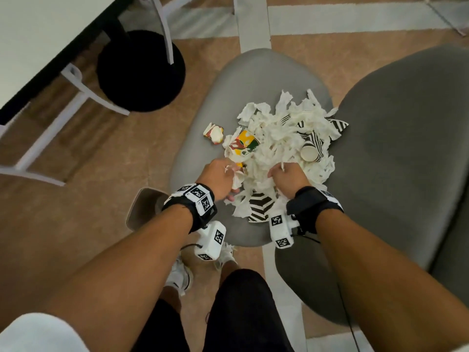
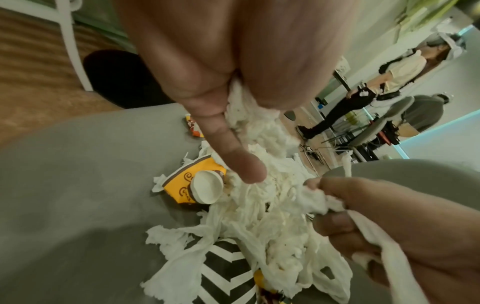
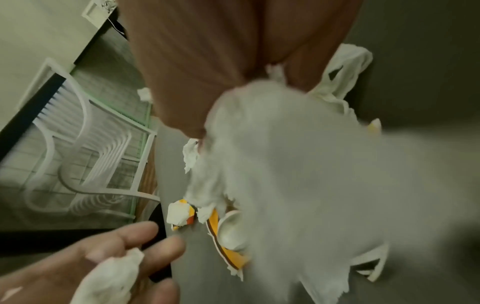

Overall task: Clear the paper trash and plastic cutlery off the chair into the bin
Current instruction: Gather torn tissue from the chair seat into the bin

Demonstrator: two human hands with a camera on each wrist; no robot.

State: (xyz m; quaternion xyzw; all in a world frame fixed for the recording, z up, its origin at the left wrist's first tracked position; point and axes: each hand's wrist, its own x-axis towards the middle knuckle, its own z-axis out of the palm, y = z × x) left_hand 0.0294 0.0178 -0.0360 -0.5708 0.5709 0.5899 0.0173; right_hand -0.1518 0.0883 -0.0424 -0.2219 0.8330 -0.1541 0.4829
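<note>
Here, left hand (image 1: 220, 177) clutching torn tissue (image 1: 237, 177), right hand (image 1: 288, 177) gripping a wad from the paper pile (image 1: 284, 138) between them, crushed yellow cup (image 1: 242, 143) and striped cups (image 1: 313, 146) among it, all on the grey chair (image 1: 203, 161), bin (image 1: 142, 207) just beside the left wrist.

Soft, even indoor light fills the head view, with faint shadows under the chair (image 1: 253, 80) and mild bending at the edges. Both wrist views are dimmer and strongly warped. The right wrist view is smeared, perhaps by motion; its paper (image 3: 298, 164) is a blurred white mass.
</note>
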